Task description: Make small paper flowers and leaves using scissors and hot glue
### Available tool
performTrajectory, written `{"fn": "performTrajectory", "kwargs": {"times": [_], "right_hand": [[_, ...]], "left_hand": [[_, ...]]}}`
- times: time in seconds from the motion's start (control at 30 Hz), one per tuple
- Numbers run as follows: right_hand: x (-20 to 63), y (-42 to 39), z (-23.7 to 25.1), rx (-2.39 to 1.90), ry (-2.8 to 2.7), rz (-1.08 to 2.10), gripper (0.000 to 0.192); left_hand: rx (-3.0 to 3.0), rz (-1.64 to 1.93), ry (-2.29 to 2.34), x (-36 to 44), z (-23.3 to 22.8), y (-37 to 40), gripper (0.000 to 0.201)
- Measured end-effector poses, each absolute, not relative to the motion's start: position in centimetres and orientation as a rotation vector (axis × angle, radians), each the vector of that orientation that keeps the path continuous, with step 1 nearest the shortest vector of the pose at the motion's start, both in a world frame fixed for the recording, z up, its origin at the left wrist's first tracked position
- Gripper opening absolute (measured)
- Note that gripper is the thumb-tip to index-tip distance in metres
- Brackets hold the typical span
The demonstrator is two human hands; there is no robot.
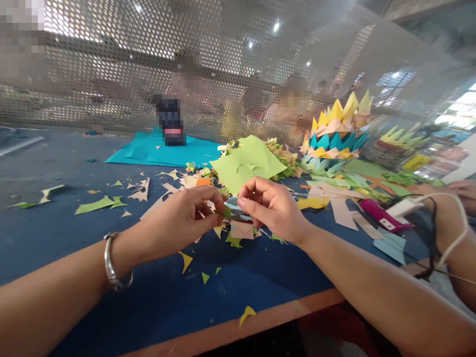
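from the head view, the left hand (182, 218) and right hand (271, 206) both pinch shut on a small green paper piece (226, 212) just above the blue table (74, 228); folding well likely means keeping edges aligned and creasing firmly between fingertips.

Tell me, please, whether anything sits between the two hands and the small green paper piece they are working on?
Nothing visible does: the left hand and right hand both pinch the small green paper piece directly, above the paper scraps on the blue table.
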State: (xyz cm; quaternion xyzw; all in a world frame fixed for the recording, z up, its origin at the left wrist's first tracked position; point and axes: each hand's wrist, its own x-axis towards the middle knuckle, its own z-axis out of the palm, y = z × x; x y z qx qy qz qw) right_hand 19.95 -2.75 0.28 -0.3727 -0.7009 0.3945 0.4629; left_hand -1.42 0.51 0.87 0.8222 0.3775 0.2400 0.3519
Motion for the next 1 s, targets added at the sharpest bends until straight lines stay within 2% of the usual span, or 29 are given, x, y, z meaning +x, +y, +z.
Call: {"fn": "performTrajectory", "kwargs": {"times": [0.13,0.33,0.47,0.67,0.87,1.0], "right_hand": [[19.9,-2.8,0.3,-0.907,-1.705,0.958,0.019],[19.9,-2.8,0.4,-0.881,-1.694,0.948,0.017],[19.8,-2.8,0.4,-0.871,-1.685,0.938,0.016],[19.7,-2.9,0.2,-0.863,-1.694,0.955,0.017],[19.7,-3.0,0.0,-0.882,-1.723,0.947,0.016],[19.6,-3.2,0.1,-0.888,-1.725,0.913,0.016]], "left_hand": [[1.98,0.645,0.94,-1.0,1.0,0.3,0.014],[1.744,0.719,0.93,-1.0,1.6,0.1,0.029],[1.464,0.745,0.88,-1.0,1.3,0.5,0.006],[1.213,0.712,0.777,-0.6,1.0,0.3,0.021],[1.253,0.623,0.821,-0.2,1.5,-0.4,0.006],[1.262,0.595,0.822,-0.3,1.7,-0.5,0.01]]}}
